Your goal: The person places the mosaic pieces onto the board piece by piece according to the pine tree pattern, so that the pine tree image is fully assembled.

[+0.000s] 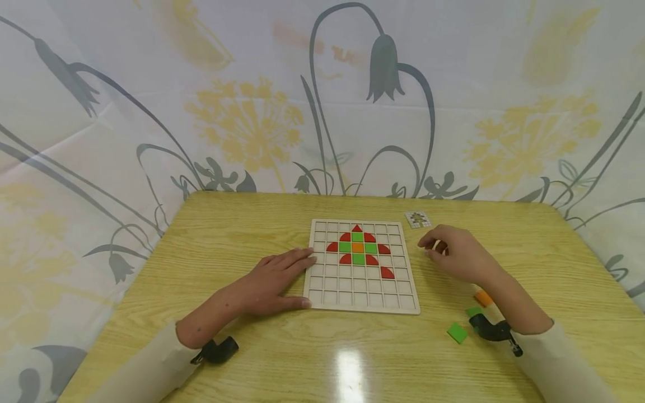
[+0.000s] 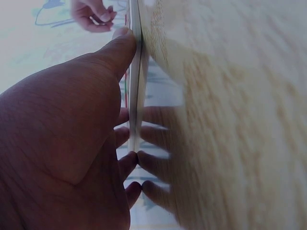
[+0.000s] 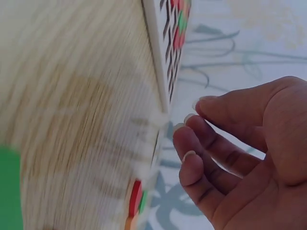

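Observation:
A pale wooden grid board (image 1: 330, 284) lies flat on the table. Red pieces, green squares and an orange square (image 1: 357, 247) form a tree-like pattern in its upper part, topped by a red triangle (image 1: 356, 228). One red quarter-round piece (image 1: 387, 272) sits apart, lower right in the grid. My left hand (image 1: 274, 284) rests at the board's left edge, its fingertips and thumb touching the rim. Just off the right edge, my right hand (image 1: 458, 254) is raised over the table with loosely bent fingers. Nothing shows between its fingertips in the right wrist view.
A small card (image 1: 418, 219) with a printed pattern lies beyond the board's upper right corner. Loose green pieces (image 1: 457, 333) and an orange piece (image 1: 482, 298) lie near my right forearm. A red piece (image 3: 135, 197) stands out in the right wrist view. A flowered cloth hangs behind the table.

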`<state>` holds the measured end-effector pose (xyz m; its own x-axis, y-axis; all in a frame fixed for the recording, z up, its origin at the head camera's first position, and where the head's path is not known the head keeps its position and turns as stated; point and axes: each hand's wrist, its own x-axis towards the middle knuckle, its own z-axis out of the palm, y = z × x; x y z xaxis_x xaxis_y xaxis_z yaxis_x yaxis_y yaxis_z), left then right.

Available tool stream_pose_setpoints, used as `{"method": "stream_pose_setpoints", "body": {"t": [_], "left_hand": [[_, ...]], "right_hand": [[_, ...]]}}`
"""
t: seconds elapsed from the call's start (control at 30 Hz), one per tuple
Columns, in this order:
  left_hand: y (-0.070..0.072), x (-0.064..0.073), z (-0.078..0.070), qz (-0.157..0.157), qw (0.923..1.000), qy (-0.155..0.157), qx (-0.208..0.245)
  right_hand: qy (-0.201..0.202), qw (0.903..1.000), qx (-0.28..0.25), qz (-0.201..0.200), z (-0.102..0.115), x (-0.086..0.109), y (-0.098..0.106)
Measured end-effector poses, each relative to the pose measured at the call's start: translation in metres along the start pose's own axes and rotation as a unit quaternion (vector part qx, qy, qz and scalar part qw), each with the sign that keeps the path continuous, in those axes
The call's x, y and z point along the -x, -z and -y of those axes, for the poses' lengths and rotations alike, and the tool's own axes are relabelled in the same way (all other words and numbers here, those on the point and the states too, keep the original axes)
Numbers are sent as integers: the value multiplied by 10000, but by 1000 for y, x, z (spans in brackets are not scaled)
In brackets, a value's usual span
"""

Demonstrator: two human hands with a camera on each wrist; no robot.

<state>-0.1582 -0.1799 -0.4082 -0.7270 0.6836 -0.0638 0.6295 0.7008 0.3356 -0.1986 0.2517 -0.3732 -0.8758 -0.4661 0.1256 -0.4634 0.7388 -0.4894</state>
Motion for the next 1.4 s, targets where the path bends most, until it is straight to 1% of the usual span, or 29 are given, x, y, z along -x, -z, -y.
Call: {"method": "stream_pose_setpoints", "body": {"t": [0.27,0.33,0.5,0.73,0.87,1.13,1.4], "left_hand": [[-1,0,1,-11,10000,7,12],[0,0,0,-13,10000,-9,25],[1,0,-1,-3,10000,-10,11],[0,0,-1,-68,10000,-38,-27],[0,0,-1,-20,10000,22,-29],[1,0,-3,14,10000,68,-5],[1,0,-3,8,10000,80,-21]], "right_hand": [[-275,9990,325,-132,-34,1,10],[-331,9985,410,-129,-40,2,11],[-506,9980,378,-65,-50,6,15],[-667,9971,347,119,-55,7,16],[-657,9970,339,214,-57,6,14],[-764,9963,94,380,-53,7,14],[-617,9971,82,430,-53,7,13]]}}
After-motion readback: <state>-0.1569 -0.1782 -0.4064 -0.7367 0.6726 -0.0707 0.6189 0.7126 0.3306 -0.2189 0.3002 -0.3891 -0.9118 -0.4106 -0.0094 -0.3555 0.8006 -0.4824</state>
